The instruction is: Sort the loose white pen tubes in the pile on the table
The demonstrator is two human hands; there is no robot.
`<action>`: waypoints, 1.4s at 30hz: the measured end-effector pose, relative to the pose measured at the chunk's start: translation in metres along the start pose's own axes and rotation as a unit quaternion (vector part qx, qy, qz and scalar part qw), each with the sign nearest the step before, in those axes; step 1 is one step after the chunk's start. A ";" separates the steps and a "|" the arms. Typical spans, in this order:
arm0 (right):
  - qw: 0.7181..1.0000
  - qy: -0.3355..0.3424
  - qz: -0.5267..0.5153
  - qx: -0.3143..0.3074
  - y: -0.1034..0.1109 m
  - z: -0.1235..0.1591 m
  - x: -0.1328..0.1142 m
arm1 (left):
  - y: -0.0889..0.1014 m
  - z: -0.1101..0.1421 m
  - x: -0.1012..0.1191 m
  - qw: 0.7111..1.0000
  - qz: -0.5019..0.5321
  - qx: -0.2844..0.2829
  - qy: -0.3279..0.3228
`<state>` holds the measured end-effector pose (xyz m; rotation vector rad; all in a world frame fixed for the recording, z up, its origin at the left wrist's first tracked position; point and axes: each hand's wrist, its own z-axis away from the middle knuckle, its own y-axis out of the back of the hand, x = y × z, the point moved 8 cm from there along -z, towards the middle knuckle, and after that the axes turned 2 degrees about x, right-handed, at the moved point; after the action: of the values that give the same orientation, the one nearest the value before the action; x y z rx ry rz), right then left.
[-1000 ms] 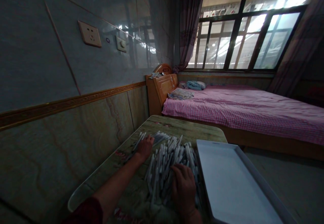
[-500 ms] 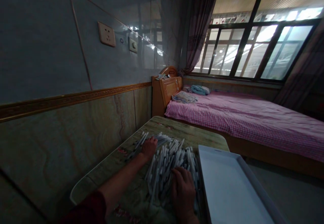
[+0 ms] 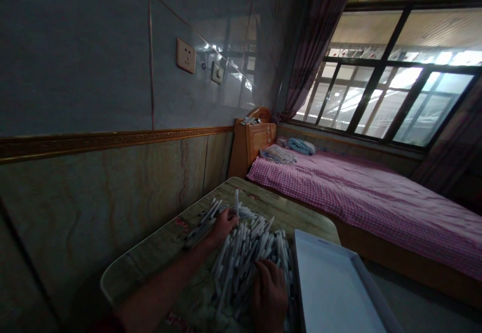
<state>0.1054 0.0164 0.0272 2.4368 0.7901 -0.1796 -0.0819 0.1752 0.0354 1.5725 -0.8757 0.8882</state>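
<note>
Presently, green marble-patterned table (image 3: 282,209) — shallow white rectangular tray (image 3: 331,285) at its right, heap of slim white sticks (image 3: 232,262) on top beside it. Right hand (image 3: 270,293) over heap, fingers bunched, grip unclear — left hand (image 3: 224,224) pinches one upright white stick (image 3: 237,200).

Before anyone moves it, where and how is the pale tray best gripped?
Probably by the tray's raised right wall, coming from the right: it stands up along a long side, offering an edge to pinch, and faces away from the pile of white sticks, which lies close along the left side.
</note>
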 end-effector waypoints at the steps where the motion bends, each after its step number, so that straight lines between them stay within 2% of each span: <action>1: 1.000 0.000 0.002 0.001 0.000 0.000 0.001 | -0.002 0.010 0.000 0.999 0.043 -0.008 0.000; 4: 1.000 0.001 0.012 0.008 0.001 0.000 0.002 | -0.010 0.041 -0.003 0.977 0.210 -0.030 0.009; 6: 1.000 -0.003 0.026 0.009 0.002 -0.002 0.002 | -0.023 0.059 -0.005 0.918 0.385 -0.073 0.053; 8: 0.999 -0.012 0.042 0.008 0.004 -0.004 0.001 | -0.032 0.071 -0.002 0.891 0.436 -0.106 0.068; 12: 0.998 -0.030 0.056 0.004 0.010 -0.007 -0.004 | -0.048 0.084 0.003 0.863 0.468 -0.174 0.081; 16: 0.996 -0.064 0.050 -0.028 0.012 -0.008 -0.004 | -0.060 0.090 0.001 0.863 0.450 -0.219 0.065; 19: 0.995 -0.084 0.043 -0.044 0.013 -0.005 -0.002 | -0.065 0.090 -0.002 0.871 0.435 -0.217 0.071; 24: 0.989 -0.144 0.024 -0.037 0.015 -0.002 0.010 | -0.069 0.093 0.003 0.873 0.421 -0.235 0.072; 38: 0.984 -0.174 -0.022 -0.033 0.013 -0.001 0.018 | -0.066 0.090 -0.004 0.887 0.414 -0.177 0.104; 42: 0.983 -0.181 -0.012 -0.041 0.014 -0.001 0.019 | -0.064 0.090 -0.001 0.893 0.399 -0.180 0.106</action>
<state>0.1284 0.0171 0.0291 2.2269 0.6479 -0.5697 -0.0165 0.0961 -0.0061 0.7457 -1.4633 1.3406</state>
